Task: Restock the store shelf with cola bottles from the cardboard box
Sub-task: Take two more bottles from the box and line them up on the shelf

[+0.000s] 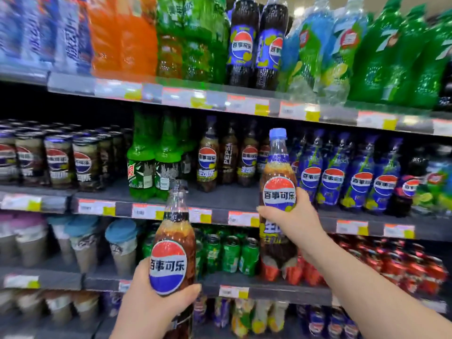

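The right hand (294, 216) gripped a cola bottle (278, 189) mid-body, label outward, just before the middle shelf (232, 195), likely bound for its gap; the left hand (151, 299) held a second bottle (172, 241) below that shelf.

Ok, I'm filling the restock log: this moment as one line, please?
left hand: grips low cola bottle | right hand: grips raised cola bottle before middle shelf | state: neither bottle shelved yet

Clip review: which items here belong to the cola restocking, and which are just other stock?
Job: left hand gripping first cola bottle; right hand gripping second cola bottle; cola row on middle shelf.
Other stock: green bottles; cola cans; green cans; lidded cups.
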Action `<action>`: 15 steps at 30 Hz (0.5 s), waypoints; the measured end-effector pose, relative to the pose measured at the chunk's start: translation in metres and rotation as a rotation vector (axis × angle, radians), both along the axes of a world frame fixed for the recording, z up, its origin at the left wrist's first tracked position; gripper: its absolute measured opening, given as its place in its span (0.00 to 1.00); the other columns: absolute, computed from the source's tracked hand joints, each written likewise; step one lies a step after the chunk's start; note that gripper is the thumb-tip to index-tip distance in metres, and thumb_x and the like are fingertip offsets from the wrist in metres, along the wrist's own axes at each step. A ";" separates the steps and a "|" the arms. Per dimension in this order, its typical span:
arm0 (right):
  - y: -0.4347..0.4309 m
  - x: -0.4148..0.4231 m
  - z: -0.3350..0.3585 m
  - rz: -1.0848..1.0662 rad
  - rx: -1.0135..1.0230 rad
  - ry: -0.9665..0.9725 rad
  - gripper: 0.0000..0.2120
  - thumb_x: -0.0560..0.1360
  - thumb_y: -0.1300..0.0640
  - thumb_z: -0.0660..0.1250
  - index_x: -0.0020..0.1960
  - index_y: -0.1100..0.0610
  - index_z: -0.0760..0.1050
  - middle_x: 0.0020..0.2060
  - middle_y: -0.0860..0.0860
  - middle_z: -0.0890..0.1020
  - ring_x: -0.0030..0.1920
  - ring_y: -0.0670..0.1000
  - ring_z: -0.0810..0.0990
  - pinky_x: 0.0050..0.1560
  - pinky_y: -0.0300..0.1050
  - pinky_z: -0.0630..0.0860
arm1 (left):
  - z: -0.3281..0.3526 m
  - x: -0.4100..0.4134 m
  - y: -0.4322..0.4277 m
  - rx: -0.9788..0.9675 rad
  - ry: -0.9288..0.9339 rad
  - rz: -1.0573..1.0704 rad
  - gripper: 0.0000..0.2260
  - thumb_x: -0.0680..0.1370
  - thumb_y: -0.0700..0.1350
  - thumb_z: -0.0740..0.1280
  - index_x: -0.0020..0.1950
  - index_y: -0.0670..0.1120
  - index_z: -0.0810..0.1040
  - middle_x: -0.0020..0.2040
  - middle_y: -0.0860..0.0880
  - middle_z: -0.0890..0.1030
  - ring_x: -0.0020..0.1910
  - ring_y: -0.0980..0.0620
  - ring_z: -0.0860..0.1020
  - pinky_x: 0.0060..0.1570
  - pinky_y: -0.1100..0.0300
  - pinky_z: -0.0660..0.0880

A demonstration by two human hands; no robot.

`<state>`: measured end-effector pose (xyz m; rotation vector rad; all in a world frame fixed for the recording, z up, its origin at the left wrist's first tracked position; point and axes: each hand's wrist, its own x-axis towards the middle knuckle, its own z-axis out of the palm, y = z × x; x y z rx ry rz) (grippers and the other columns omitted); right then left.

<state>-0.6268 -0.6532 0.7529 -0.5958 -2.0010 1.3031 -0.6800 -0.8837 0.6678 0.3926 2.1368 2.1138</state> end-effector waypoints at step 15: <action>0.083 -0.182 0.005 -0.015 0.052 0.129 0.26 0.65 0.59 0.77 0.53 0.54 0.63 0.43 0.48 0.75 0.43 0.49 0.76 0.47 0.43 0.71 | 0.009 -0.085 0.069 0.011 0.048 0.119 0.29 0.56 0.39 0.81 0.42 0.61 0.68 0.43 0.61 0.77 0.41 0.64 0.73 0.48 0.59 0.66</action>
